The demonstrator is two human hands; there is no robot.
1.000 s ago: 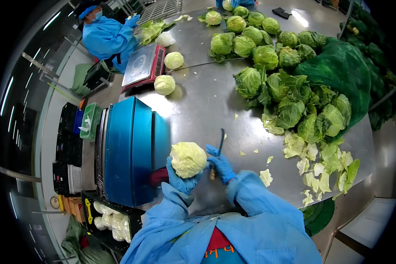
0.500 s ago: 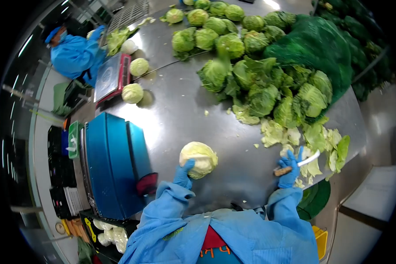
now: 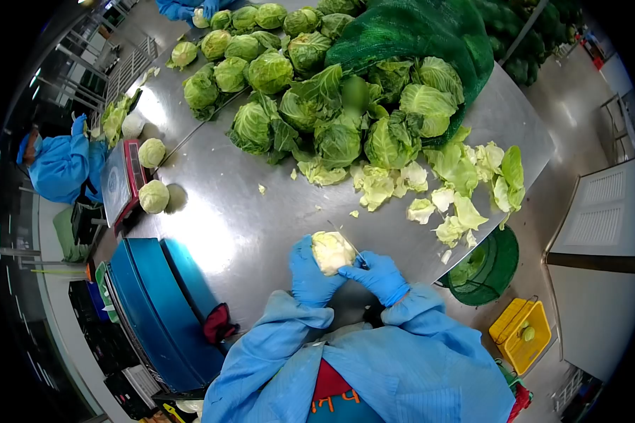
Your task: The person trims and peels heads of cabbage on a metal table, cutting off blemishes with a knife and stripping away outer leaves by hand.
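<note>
Pale trimmed cabbage [image 3: 330, 252] gripped in the left hand [image 3: 309, 271], gloved fingers [image 3: 303, 254] curled around its left side and underneath, just above the steel counter [image 3: 240, 218]. Right hand [image 3: 379, 275] pressed against the cabbage's right side, fingers [image 3: 353, 274] closed round a knife [image 3: 347, 240], its thin blade laid across the head's top; handle hidden inside the glove. Outer leaves mostly off this head, judging by the pale yellow-white surface; some trimming apparently left, since blade and head were touching. Well beyond the fingers, a big heap of untrimmed green cabbages [image 3: 317, 106] spilling from a green net sack [image 3: 416, 35], so plenty of work remaining by the look of it. To the right of the fingers and further out, loose cut leaves [image 3: 458, 183] scattered toward the counter edge; below that edge, a green mesh bin [image 3: 490, 268] holding scraps and a yellow crate [image 3: 518, 331] on the floor. Far to the left of the fingers, two pale finished-looking heads [image 3: 153, 196] beside a red scale [image 3: 118, 182], plus a blue crate [image 3: 155, 310] nearer in. Another person in blue [image 3: 60, 162] at the far left, hands not clearly visible
</note>
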